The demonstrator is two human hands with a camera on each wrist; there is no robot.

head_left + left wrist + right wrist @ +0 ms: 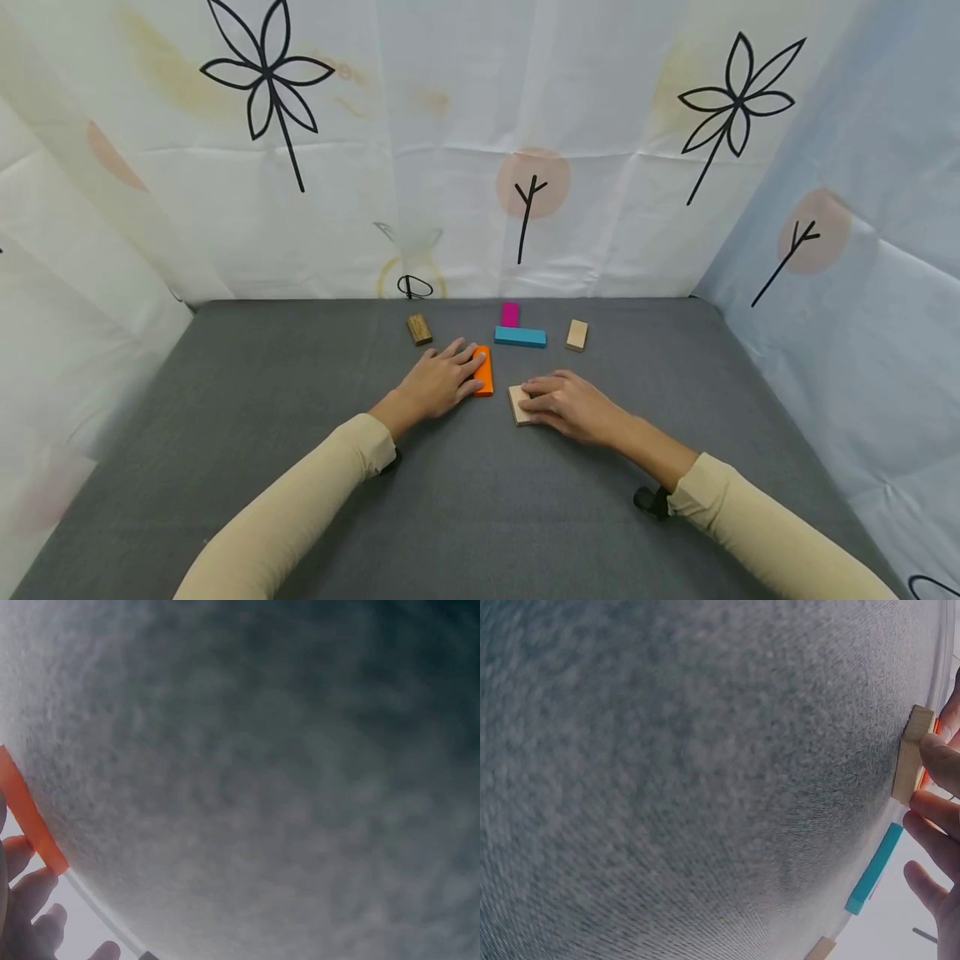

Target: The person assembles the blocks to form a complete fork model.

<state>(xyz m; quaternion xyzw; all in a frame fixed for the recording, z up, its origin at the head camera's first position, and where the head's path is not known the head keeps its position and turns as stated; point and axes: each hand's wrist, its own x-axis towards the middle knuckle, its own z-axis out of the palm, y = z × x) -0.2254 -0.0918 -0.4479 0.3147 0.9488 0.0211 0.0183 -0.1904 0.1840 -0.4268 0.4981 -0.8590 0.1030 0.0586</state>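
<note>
In the head view, my left hand [441,382] rests on an orange block [485,372], fingers spread and fairly straight across it. The left wrist view shows fingertips [43,883] right at one end of the orange strip. My right hand [573,407] pinches a pale wooden block [517,403] lying just right of and nearer than the orange one. From the right wrist, its thumb and forefinger meet that wooden block [909,761] at its sides, with the other fingers stretched out. Part of each block is hidden under the fingers.
Beyond the hands lies a blue block [520,337], with a magenta block [510,314] behind it. A dark-grained wooden block [419,329] is at the back left and a light wooden block [577,335] to the right. Printed cloth walls [450,125] edge the grey table [247,400].
</note>
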